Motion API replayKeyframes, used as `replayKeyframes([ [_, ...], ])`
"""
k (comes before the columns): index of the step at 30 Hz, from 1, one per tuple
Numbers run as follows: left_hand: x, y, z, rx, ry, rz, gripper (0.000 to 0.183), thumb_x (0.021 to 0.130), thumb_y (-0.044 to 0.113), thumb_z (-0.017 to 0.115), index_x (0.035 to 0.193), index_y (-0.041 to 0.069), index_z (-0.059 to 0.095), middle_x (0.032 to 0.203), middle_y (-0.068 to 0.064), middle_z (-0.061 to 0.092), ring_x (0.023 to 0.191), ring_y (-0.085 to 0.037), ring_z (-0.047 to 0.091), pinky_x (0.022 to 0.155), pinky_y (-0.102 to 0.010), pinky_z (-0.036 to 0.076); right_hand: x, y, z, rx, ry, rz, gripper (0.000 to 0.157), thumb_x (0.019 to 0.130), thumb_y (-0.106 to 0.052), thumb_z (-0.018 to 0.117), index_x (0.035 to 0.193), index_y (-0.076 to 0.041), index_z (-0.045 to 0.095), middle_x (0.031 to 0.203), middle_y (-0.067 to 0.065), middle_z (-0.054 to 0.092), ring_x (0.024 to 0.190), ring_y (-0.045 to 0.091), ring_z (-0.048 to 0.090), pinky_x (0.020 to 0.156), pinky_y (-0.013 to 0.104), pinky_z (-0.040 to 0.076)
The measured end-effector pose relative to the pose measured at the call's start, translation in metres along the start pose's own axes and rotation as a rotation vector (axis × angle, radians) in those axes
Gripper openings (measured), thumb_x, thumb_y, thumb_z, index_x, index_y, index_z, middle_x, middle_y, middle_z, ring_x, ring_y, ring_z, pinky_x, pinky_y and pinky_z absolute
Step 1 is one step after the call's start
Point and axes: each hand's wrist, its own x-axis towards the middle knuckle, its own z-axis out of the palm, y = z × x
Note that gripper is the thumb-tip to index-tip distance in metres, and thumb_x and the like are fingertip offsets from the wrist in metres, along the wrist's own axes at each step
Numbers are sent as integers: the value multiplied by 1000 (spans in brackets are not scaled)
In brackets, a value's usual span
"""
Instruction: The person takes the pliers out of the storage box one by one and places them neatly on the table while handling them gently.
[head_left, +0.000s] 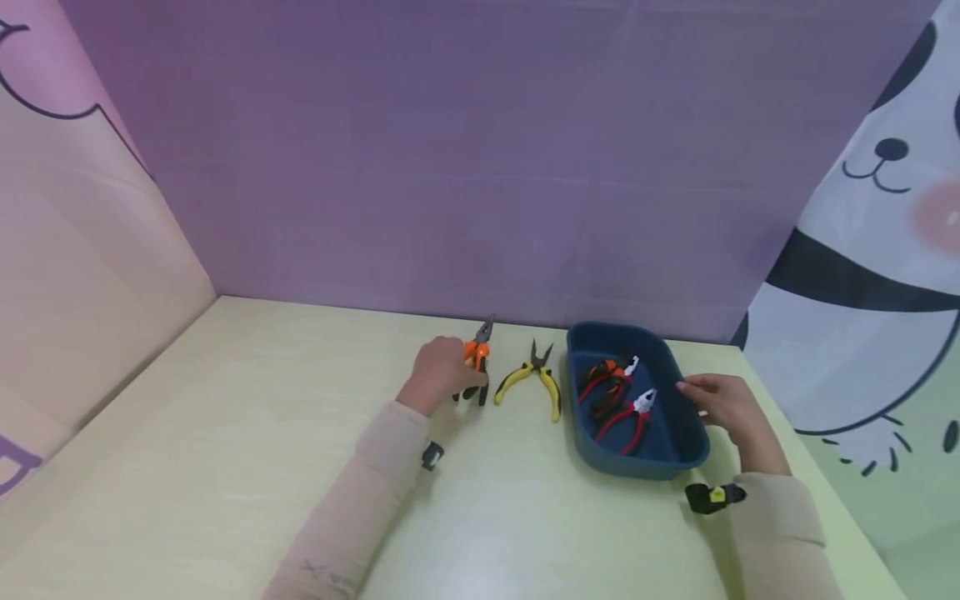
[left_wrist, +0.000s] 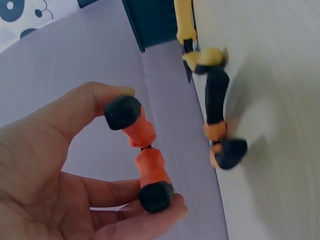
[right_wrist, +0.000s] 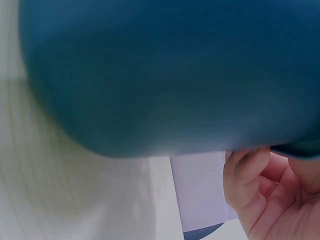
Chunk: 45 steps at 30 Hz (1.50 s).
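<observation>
My left hand (head_left: 446,367) holds a pair of orange-handled pliers (head_left: 480,348) with black handle ends, jaws pointing to the back wall. In the left wrist view, the thumb is on one handle (left_wrist: 152,167) side and fingers curl round the other. A second pair of pliers (left_wrist: 216,97), with black and orange handles, lies on the table beside it. Yellow-handled pliers (head_left: 553,392) lie spread to the right. My right hand (head_left: 723,404) pinches the right rim of a dark blue bin (head_left: 637,471); in the right wrist view the bin wall (right_wrist: 150,100) fills most of the picture.
Inside the bin are red-handled pliers (head_left: 643,402) and more pliers with dark, red and orange handles (head_left: 607,387). A purple backdrop (head_left: 450,167) stands along the table's (head_left: 300,375) back edge. A panda print (head_left: 870,275) covers the right wall.
</observation>
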Motion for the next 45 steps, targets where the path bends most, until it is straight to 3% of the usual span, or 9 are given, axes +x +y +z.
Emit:
replayKeyframes([
  [13, 7, -30, -4, -23, -24, -56, 38, 79, 41, 72, 74, 10, 51, 67, -1, 45, 61, -15, 43, 51, -26, 33, 2, -2, 0, 15, -3, 23, 50, 96, -28, 53, 123, 14, 50, 100, 16, 68, 74, 5, 59, 65, 29, 54],
  [20, 10, -40, -2, -32, -16, -68, 38, 79, 41, 72, 72, 10, 49, 66, 0, 44, 58, -14, 44, 49, -24, 33, 1, -3, 0, -1, -12, 39, 51, 97, -30, 52, 124, 13, 50, 108, 24, 64, 77, 8, 60, 67, 31, 54],
  [25, 13, -47, 1, -34, -17, -81, 38, 79, 41, 71, 73, 10, 50, 66, -1, 43, 58, -14, 43, 49, -24, 33, 0, -4, -1, 4, -10, 32, 50, 96, -29, 52, 124, 13, 50, 103, 18, 67, 76, 7, 59, 67, 30, 54],
  [45, 17, -57, 6, -64, -13, -142, 35, 79, 38, 71, 83, 6, 58, 76, -5, 56, 64, -17, 50, 53, -25, 38, -2, -4, 1, 34, -4, 18, 50, 96, -27, 53, 123, 15, 50, 96, 11, 69, 72, 2, 58, 63, 28, 54],
])
